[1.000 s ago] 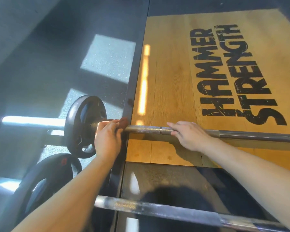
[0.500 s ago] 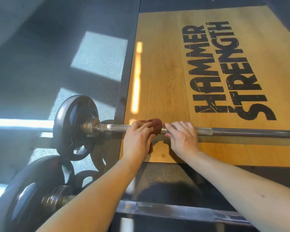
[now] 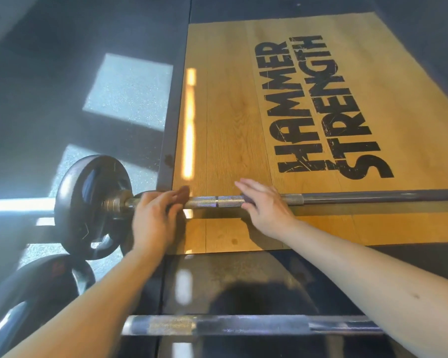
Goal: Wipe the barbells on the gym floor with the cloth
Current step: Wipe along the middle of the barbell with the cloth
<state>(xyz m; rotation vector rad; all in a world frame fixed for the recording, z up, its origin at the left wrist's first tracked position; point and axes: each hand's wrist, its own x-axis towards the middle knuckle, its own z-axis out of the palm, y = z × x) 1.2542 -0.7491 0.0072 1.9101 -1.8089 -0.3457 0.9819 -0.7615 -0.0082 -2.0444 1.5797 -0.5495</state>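
Observation:
A steel barbell (image 3: 346, 198) lies across the wooden platform (image 3: 230, 125), with a black plate (image 3: 88, 202) on its left end. My left hand (image 3: 154, 215) grips a brown cloth (image 3: 183, 191) around the bar just right of the collar. My right hand (image 3: 265, 208) rests on top of the bar a little farther right, its fingers stretched out straight past the bar. A second barbell (image 3: 243, 328) lies nearer to me, and its black plate (image 3: 24, 306) sits at the lower left.
The platform carries large black HAMMER STRENGTH lettering (image 3: 321, 112). Dark rubber flooring (image 3: 62, 73) with sunlit patches surrounds it. A dark glossy strip (image 3: 230, 280) separates the two bars.
My left hand slid the cloth right along the bar toward my right hand, then back left toward the collar. My right hand stayed on the bar and its fingers straightened.

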